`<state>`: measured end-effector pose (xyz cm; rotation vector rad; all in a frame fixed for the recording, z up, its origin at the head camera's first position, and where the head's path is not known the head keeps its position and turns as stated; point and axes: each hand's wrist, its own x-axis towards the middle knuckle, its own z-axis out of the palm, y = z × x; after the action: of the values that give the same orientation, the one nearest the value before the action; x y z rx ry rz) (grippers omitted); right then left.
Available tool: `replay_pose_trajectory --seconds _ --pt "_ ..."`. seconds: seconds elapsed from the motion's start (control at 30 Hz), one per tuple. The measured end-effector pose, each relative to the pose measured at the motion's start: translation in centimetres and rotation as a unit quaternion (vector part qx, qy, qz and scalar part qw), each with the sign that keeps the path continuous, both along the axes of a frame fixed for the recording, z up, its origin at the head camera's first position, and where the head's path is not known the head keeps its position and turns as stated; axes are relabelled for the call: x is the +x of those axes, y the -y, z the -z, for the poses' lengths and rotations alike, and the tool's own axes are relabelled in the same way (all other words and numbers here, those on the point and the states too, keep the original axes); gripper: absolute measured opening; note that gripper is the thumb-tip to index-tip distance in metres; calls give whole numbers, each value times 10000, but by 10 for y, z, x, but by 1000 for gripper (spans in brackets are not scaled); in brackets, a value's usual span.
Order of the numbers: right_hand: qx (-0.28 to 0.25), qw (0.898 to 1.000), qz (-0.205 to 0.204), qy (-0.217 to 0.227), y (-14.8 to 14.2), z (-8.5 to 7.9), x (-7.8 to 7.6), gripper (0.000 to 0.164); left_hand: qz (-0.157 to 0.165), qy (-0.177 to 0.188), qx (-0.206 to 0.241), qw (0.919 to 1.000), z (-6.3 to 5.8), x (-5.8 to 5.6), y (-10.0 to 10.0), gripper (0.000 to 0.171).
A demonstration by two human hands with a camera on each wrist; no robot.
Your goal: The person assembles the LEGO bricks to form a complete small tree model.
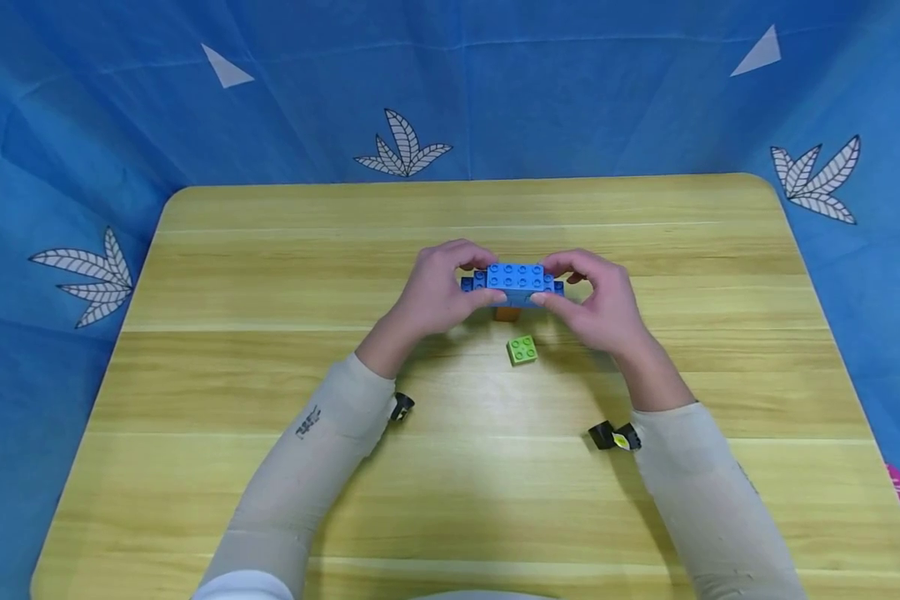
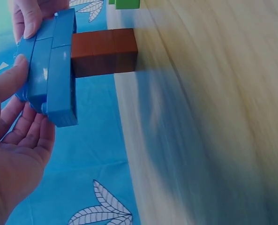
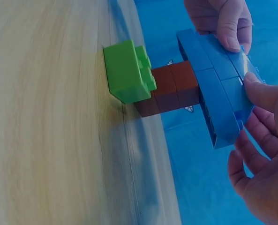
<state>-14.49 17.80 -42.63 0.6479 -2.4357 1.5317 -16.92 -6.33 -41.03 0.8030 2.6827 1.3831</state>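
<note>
Several blue toy bricks (image 1: 516, 282) form a layered block that narrows in steps toward a studded brick on top. Below it stands a column of brown bricks (image 2: 105, 51), its foot on the tabletop. My left hand (image 1: 444, 287) grips the upper blue layers from the left, thumb on the near face and fingers round behind. From the right, my right hand (image 1: 602, 302) pinches the same layers, its thumb (image 3: 260, 93) pressed against the near side. A lime green brick (image 1: 522, 351) with studs up sits on the table just in front of the brown column.
The wood-grain table (image 1: 270, 375) has rounded far corners. A blue cloth (image 1: 540, 100) with white leaf prints hangs behind it and along both sides. Black pieces (image 1: 613, 436) stick out from the sleeve ends at both wrists.
</note>
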Motion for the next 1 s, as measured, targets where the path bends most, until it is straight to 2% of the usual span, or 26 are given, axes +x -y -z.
replay_pose_trajectory --seconds 0.03,0.23,0.47,0.63,0.8,0.9,1.0 --pt "64 10000 -39 -14 -2 4 -2 34 -14 1 -7 10000 0 0 0 41" --pt "326 9994 -90 -69 -1 3 -3 33 -16 -125 21 9999 2 0 1 41" --pt "504 9987 4 21 -2 2 -2 33 -62 -48 -116 9999 5 1 -1 43" --pt "359 9992 50 140 -5 3 -2 34 -36 4 -211 9998 7 2 -3 45" --pt "144 9997 97 172 -5 4 1 38 -11 55 -153 9999 8 4 4 50" --pt "61 9998 202 32 -1 0 6 43 -13 51 -125 9999 11 5 10 48" --pt "-223 9975 443 -495 2 -10 14 44 40 5 -74 10000 15 5 12 45"
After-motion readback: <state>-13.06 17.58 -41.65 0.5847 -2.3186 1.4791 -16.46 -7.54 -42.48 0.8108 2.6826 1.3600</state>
